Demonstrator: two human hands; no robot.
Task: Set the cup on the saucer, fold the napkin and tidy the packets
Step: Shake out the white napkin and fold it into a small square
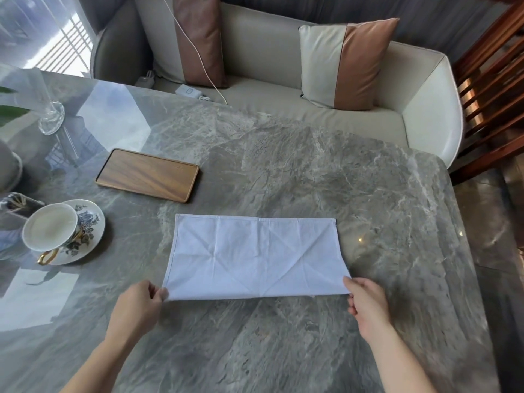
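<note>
A white cloth napkin lies flat in the middle of the grey marble table, shaped as a wide rectangle with crease lines across it. My left hand pinches its near left corner, and my right hand pinches its near right corner. At the left, a white cup with a gold handle stands on a flowered saucer, set toward the saucer's left side. No packets can be made out for certain.
An empty wooden tray lies beyond the napkin to the left. A glass vase stands at the far left, and a dark patterned object sits behind the cup. A cream sofa with cushions runs along the table's far edge.
</note>
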